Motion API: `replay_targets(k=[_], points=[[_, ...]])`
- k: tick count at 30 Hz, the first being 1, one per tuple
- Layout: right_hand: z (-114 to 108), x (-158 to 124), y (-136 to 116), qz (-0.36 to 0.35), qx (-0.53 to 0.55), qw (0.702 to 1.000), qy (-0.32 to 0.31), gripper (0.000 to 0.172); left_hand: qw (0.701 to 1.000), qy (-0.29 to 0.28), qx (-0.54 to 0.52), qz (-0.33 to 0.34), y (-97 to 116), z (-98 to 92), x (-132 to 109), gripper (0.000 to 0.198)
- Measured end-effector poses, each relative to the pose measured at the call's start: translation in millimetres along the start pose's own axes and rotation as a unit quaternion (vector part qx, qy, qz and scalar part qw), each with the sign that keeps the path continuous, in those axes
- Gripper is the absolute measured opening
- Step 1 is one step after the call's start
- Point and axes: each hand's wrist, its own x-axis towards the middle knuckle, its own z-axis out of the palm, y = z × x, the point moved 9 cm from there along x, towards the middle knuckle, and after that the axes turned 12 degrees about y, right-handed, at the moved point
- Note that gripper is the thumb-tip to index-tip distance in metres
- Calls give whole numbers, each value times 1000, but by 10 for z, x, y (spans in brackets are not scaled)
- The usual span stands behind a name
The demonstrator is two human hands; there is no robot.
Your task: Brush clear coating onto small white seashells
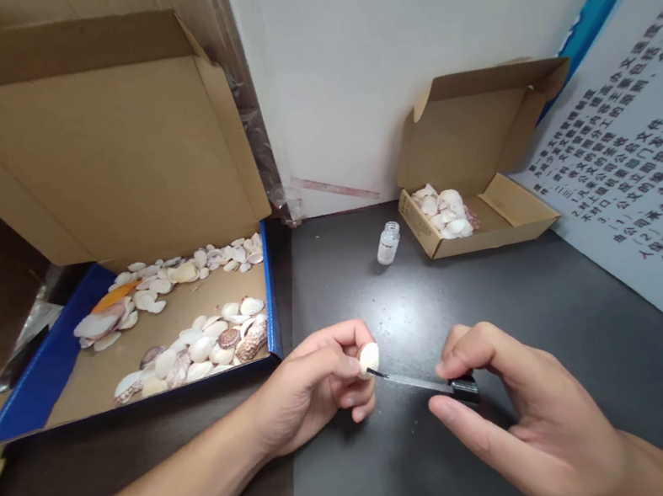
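My left hand pinches a small white shell between thumb and fingers, just above the dark table. My right hand grips the black cap of a thin brush, whose tip touches the shell's lower edge. An open clear glass bottle stands farther back on the table, between the two boxes.
A large blue-edged cardboard box at the left holds several shells. A small cardboard box at the back right holds several white shells. A printed poster leans along the right. A white wall stands behind.
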Motion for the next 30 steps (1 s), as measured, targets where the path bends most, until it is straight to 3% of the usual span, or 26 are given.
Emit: replay_targets(k=[21, 30], points=[[27, -5, 110, 50, -5, 999, -8, 14, 1000, 15, 16, -22, -28, 0, 2, 8], [107, -50, 176, 76, 14, 995, -66, 10, 999, -10, 23, -26, -36, 19, -16, 6]])
